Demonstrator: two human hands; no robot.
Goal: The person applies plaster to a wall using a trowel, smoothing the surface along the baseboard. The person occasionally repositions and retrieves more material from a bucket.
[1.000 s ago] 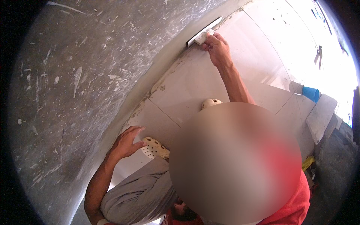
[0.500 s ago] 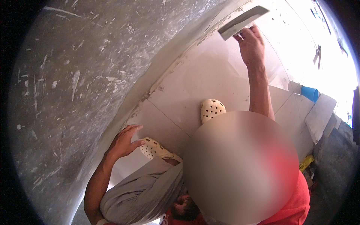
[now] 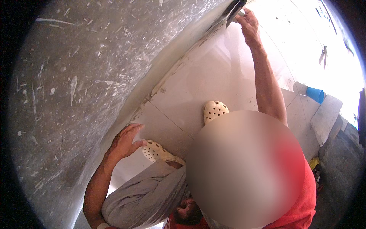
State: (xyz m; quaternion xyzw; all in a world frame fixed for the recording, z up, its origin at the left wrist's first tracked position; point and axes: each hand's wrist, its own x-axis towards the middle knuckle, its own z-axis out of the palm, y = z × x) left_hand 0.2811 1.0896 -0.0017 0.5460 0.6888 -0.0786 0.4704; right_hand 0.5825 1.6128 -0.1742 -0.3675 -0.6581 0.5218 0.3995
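Note:
At the far end of the grey wall (image 3: 87, 76), my right hand (image 3: 249, 29) is closed on the handle of a plastering trowel (image 3: 235, 12). The trowel's flat blade is tilted against the lower part of the wall, or very near it. My left hand (image 3: 125, 143) is open by the foot of the wall, close to my left clog (image 3: 152, 151). Its fingers are stretched out and hold nothing; whether they touch the wall I cannot tell. A rough, pale strip (image 3: 156, 86) runs along where the wall meets the floor.
Large pale tiles (image 3: 167, 114) cover the floor, and my other clog (image 3: 215, 111) is on them. At the right lies a blue cup (image 3: 315, 95) next to a pale slab (image 3: 326, 120). Something yellow (image 3: 314, 163) lies further back. Glare washes out the upper right.
My right hand has moved up and slightly left, bringing the trowel from above the floor to the wall and turning its blade. My left hand has barely moved.

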